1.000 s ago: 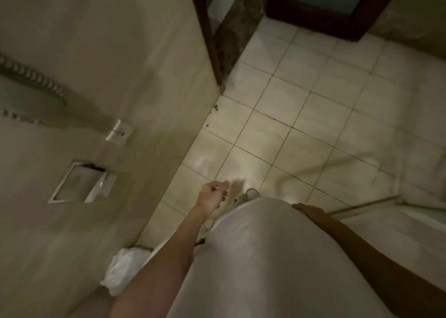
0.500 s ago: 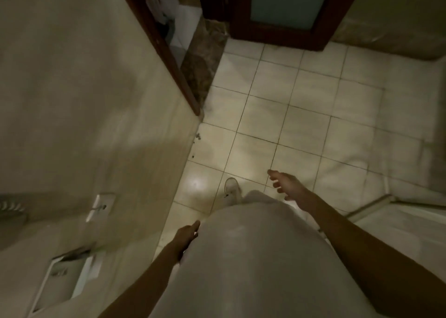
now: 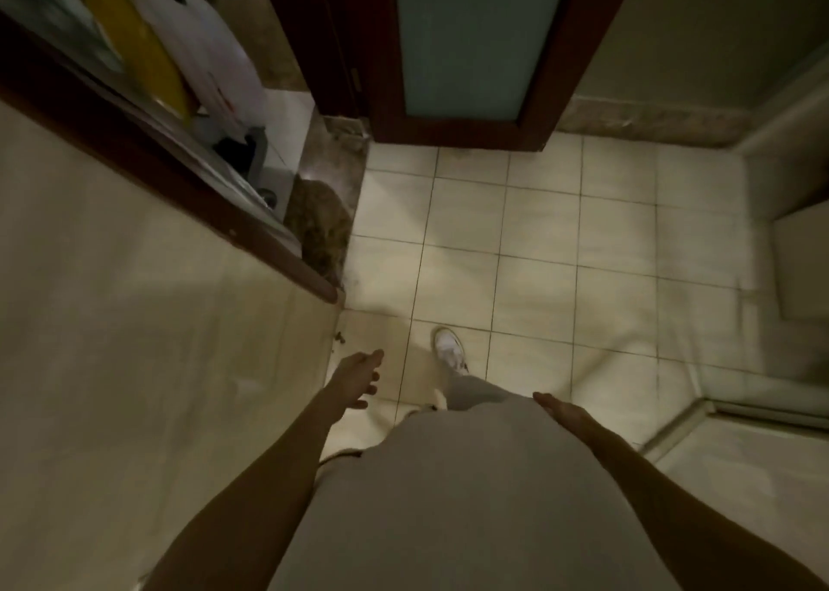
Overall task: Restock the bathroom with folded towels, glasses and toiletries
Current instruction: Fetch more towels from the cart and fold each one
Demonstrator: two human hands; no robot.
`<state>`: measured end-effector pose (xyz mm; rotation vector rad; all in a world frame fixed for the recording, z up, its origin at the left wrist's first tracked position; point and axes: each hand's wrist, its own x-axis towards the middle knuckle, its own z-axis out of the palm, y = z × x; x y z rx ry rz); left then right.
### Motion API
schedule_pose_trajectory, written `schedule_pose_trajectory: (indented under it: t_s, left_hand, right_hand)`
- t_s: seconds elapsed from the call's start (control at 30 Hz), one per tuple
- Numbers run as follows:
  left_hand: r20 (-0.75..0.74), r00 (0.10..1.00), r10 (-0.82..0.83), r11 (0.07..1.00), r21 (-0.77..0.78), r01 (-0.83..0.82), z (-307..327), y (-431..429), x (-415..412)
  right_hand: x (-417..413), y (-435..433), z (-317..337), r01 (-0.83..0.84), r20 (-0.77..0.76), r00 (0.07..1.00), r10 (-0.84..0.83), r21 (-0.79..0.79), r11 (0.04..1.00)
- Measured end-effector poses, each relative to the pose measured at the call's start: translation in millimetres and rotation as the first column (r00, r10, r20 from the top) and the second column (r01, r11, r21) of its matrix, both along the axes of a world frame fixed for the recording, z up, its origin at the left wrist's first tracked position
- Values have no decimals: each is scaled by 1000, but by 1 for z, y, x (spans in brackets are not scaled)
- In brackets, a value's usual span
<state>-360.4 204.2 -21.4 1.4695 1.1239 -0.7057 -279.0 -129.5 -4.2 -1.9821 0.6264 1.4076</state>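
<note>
No towels, glasses or toiletries show in this dim head view. My left hand (image 3: 359, 377) hangs in front of me above the tiled floor, fingers loosely spread and holding nothing. My right hand (image 3: 560, 411) lies flat against my light clothing at the hip, fingers straight, also empty. One white shoe (image 3: 450, 348) is stepped forward on the tiles.
A beige wall (image 3: 134, 343) runs along my left and ends at a dark wooden door frame (image 3: 188, 177). Beyond it hang white and yellow bags (image 3: 179, 43). A dark-framed door with a frosted pane (image 3: 471, 38) stands ahead. A glass shower edge (image 3: 762, 415) lies at right.
I have walked forward toward the doorway; the wall fittings have dropped out of view. My left hand swung forward and my right hand swung back to my hip.
</note>
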Motion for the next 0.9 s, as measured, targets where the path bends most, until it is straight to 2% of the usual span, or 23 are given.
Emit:
schedule_pose_trajectory:
  t_s: [0.1, 0.23, 0.3, 0.37, 0.43, 0.5, 0.57, 0.63, 0.77, 0.9]
  left_hand:
    - [48, 999, 18, 999, 36, -20, 7, 15, 52]
    - [21, 1000, 14, 996, 84, -16, 10, 26, 74]
    - [-26, 997, -67, 984, 167, 70, 5, 35, 65]
    - [-106, 991, -79, 979, 178, 97, -6, 46, 52]
    - [-180, 981, -71, 989, 111, 92, -10, 55, 46]
    - [-223, 974, 29, 993, 117, -3, -13, 66, 53]
    - [-207, 967, 147, 980, 159, -115, -19, 81, 71]
    - [-166, 972, 165, 977, 161, -138, -18, 105, 103]
    - [-35, 957, 290, 951, 128, -283, -11, 163, 190]
    - [118, 964, 237, 962, 110, -250, 4, 231, 283]
  right_hand:
    - [53, 18, -1, -27, -13, 1000, 27, 36, 999]
    - [131, 67, -4, -115, 36, 993, 113, 48, 992]
    - [166, 105, 3, -187, 46, 982, 184, 71, 980]
    - [198, 145, 9, -267, 85, 962, 258, 107, 958]
    - [229, 186, 10, -335, 125, 940, 319, 141, 932]
    - [257, 226, 13, -396, 161, 915, 371, 178, 901]
    - [285, 259, 11, -439, 194, 894, 404, 196, 877]
    - [309, 283, 10, -444, 207, 891, 404, 212, 870]
    - [352, 307, 10, -505, 248, 849, 467, 118, 855]
    - [389, 317, 5, -530, 294, 816, 497, 39, 847]
